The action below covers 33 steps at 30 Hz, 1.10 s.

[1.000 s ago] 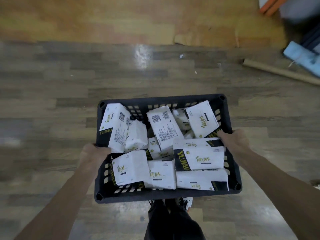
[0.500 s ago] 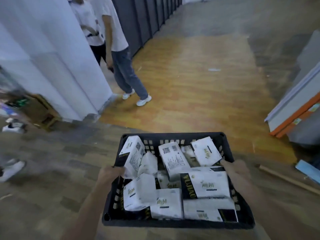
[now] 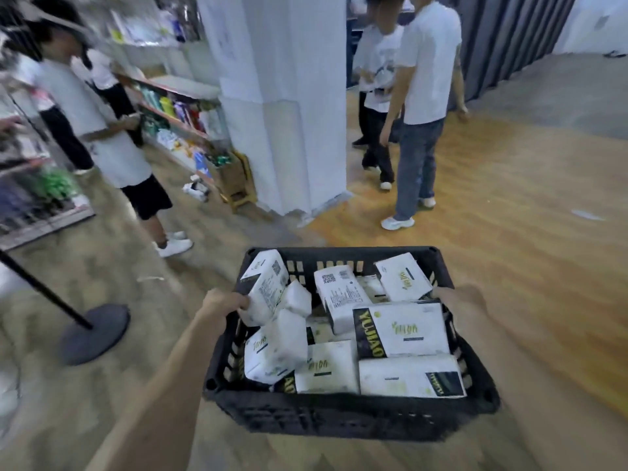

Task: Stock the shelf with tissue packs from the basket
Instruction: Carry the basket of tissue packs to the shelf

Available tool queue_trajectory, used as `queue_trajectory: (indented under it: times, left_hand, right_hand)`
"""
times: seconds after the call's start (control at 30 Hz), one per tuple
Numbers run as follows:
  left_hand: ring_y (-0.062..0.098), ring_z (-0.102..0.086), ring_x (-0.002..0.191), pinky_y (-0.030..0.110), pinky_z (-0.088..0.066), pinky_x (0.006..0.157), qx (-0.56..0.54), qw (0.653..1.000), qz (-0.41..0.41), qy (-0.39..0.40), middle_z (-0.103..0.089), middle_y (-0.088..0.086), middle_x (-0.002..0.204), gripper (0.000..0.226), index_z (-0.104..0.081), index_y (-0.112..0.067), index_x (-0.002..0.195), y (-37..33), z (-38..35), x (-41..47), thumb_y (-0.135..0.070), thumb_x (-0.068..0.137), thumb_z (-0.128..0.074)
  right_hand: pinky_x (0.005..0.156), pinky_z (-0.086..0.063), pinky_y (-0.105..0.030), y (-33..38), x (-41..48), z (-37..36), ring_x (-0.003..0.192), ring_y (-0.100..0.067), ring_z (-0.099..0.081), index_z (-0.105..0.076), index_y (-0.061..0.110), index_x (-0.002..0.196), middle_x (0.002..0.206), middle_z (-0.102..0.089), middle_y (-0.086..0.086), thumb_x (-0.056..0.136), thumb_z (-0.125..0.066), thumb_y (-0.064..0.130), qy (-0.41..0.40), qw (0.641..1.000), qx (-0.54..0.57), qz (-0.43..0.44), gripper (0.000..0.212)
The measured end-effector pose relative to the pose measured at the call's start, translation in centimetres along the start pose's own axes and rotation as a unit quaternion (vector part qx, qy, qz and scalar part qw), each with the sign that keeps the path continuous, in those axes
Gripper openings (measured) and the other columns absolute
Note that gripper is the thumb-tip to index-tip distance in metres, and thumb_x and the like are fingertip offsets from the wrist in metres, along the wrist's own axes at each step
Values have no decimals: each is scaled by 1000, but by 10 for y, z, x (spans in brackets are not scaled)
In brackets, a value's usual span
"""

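Note:
I carry a black plastic basket (image 3: 346, 418) in front of me, above the floor. Several white tissue packs (image 3: 401, 329) with black ends and green print lie jumbled inside it. My left hand (image 3: 222, 302) grips the basket's left rim, fingers curled over the edge beside an upright pack (image 3: 266, 288). On the opposite side my right hand (image 3: 462, 299) grips the right rim. A stocked shelf (image 3: 176, 107) with colourful goods stands far off at the upper left, behind a white pillar.
A white pillar (image 3: 282, 96) rises straight ahead. One person (image 3: 102, 130) stands at the left by the shelves, two people (image 3: 407, 96) at the upper right. A black pole stand (image 3: 91, 331) sits on the floor at the left. Wooden floor stretches to the right.
The view has lifted from the floor and swung left: pillar, shelves and people have come into sight. Both hands keep their hold on the basket rims, and the packs lie as before.

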<state>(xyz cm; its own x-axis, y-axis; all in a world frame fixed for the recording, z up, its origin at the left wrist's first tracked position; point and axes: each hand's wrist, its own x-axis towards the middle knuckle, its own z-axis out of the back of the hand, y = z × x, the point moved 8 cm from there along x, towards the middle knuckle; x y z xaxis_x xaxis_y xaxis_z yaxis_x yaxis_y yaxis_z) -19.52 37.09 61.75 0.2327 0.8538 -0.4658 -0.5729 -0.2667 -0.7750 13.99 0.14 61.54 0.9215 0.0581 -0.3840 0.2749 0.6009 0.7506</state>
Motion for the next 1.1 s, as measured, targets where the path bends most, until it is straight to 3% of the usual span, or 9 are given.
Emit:
queue_trajectory:
  times: [0.13, 0.23, 0.37, 0.57, 0.7, 0.83, 0.9, 1.0, 1.1]
  left_hand:
    - [31, -59, 76, 37, -48, 64, -52, 997, 48, -25, -59, 23, 88, 57, -61, 6, 81, 52, 60, 79, -9, 28, -74]
    - [27, -53, 71, 32, -42, 58, -84, 992, 78, -52, -54, 16, 79, 17, -60, 3, 76, 36, 95, 61, 5, 65, -72]
    - [28, -50, 63, 32, -42, 57, -121, 984, 109, -78, -51, 15, 75, 9, -57, 3, 74, 33, 137, 97, 8, 77, -64]
    - [27, -54, 71, 29, -41, 54, -154, 969, 140, -137, -54, 15, 83, 13, -59, 6, 85, 36, 211, 144, 2, 76, -68]
    - [23, -48, 63, 27, -38, 55, -207, 947, 154, -191, -51, 12, 84, 17, -53, -5, 71, 44, 258, 168, 1, 75, -69]
    - [27, -52, 81, 30, -38, 67, -239, 926, 193, -220, -50, 11, 91, 17, -51, -5, 73, 62, 300, 179, 0, 81, -65]
    - [23, -46, 67, 30, -38, 62, -268, 912, 208, -230, -49, 11, 80, 13, -52, -3, 80, 78, 322, 174, -2, 82, -65]
    - [24, -51, 68, 29, -42, 63, -301, 880, 242, -276, -53, 11, 81, 23, -57, -6, 88, 116, 368, 155, -7, 72, -73]
    - [24, -50, 66, 28, -41, 59, -317, 846, 273, -330, -52, 11, 78, 16, -55, -5, 75, 157, 413, 123, -4, 77, -71]
  right_hand:
    - [71, -51, -43, 54, -9, -80, 51, -29, -58, -60, -2, 69, 56, -58, -13, 75, -73, 16, 77, 997, -11, 15, 22]
    - [49, -40, -30, 89, -7, -138, 42, -25, -53, -56, 2, 64, 52, -55, -11, 77, -69, 10, 115, 993, -22, 19, 20]
    - [41, -34, -23, 149, -3, -218, 41, -22, -50, -50, 11, 62, 57, -55, -10, 80, -64, 2, 169, 984, -34, 43, 25]
    - [47, -38, -29, 247, -10, -328, 48, -26, -52, -54, 6, 68, 60, -57, -13, 82, -66, 4, 214, 971, -56, 96, 18]
    - [50, -42, -32, 300, -21, -401, 54, -29, -63, -64, 1, 77, 63, -65, -14, 69, -73, 18, 238, 958, -90, 133, 21]
    - [55, -42, -32, 346, -28, -512, 57, -26, -58, -61, 4, 71, 65, -62, -14, 59, -70, 16, 303, 934, -117, 148, 19]
    - [58, -43, -33, 375, -67, -551, 62, -28, -61, -61, 2, 71, 67, -63, -14, 63, -73, 14, 334, 917, -128, 178, 19]
    - [57, -46, -30, 406, -131, -617, 64, -28, -63, -65, -3, 80, 69, -64, -15, 71, -72, 11, 385, 883, -142, 228, 18]
    - [59, -55, -35, 422, -212, -689, 63, -26, -61, -62, -1, 91, 76, -66, -12, 59, -76, 25, 444, 841, -163, 263, 43]
